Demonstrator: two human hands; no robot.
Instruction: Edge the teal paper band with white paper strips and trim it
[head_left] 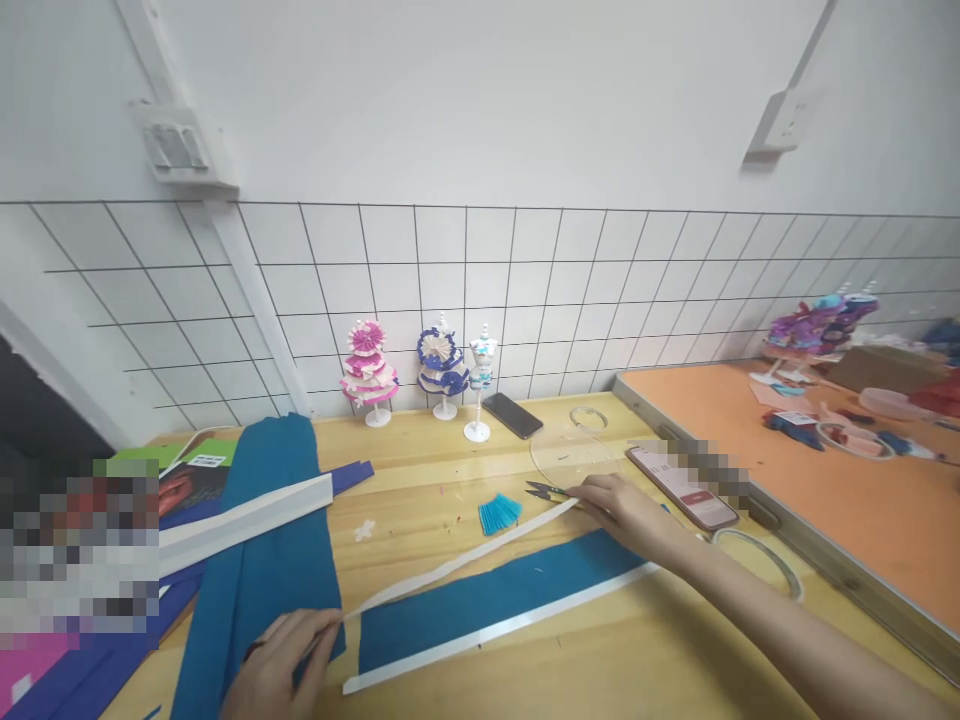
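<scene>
My left hand (281,665) pinches the near end of a thin white paper strip (457,565) at the table's front edge, over a folded teal crepe sheet (259,570). That strip runs diagonally up to my right hand (619,510), which presses its far end down beside small dark scissors (546,490). A long teal crepe band (487,600) with a white strip along its lower edge lies between my hands. A small pleated blue fan piece (499,513) sits just above the strip.
Three small mannequins in paper dresses (442,375) stand at the wall with a dark phone (512,414). A second phone (682,485), tape rings (757,560), a wide white strip (247,520) and purple paper (90,670) lie around. An orange table (825,480) adjoins at right.
</scene>
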